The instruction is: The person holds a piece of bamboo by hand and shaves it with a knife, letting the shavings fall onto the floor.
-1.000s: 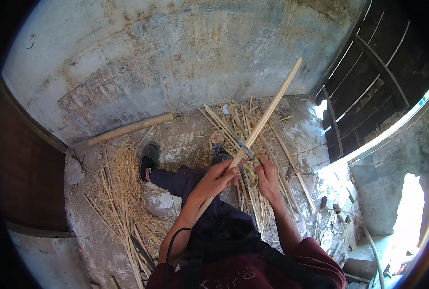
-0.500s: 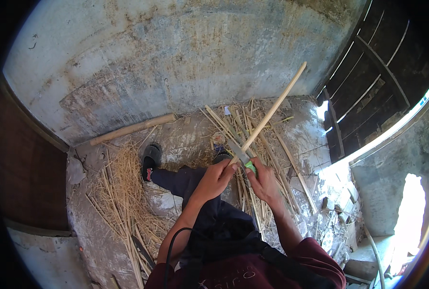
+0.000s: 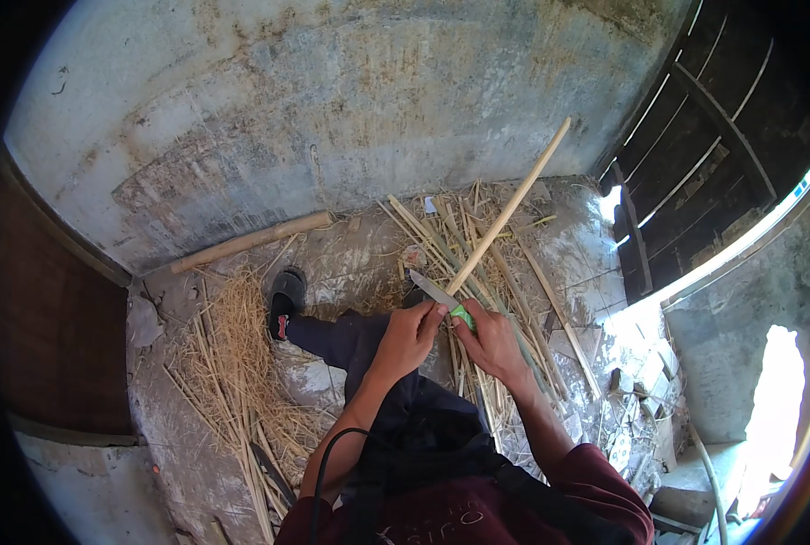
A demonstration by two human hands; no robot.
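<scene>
A long pale strip of split bamboo (image 3: 511, 208) slants up and away to the right, its near end at my left hand (image 3: 411, 334). The fingers of that hand are closed round this end. In my right hand (image 3: 494, 342) is a knife (image 3: 433, 289) with a green handle, gripped close beside the left hand. Its grey blade points up and to the left and lies across the strip near my left fingertips. Both hands are in front of my lap, above the littered floor. The hands cover the strip's very end.
Loose bamboo strips (image 3: 523, 314) lie scattered below and right of my hands. A heap of shavings (image 3: 241, 336) covers the floor at left, near my shoe (image 3: 286, 292). One bamboo pole (image 3: 252, 242) rests along the stained wall (image 3: 350, 118). Rubble (image 3: 646, 381) sits at right.
The knife blade has swung flatter and to the left, its tip now further left. My right hand has shifted slightly left and turned; the strip's far end has moved slightly left.
</scene>
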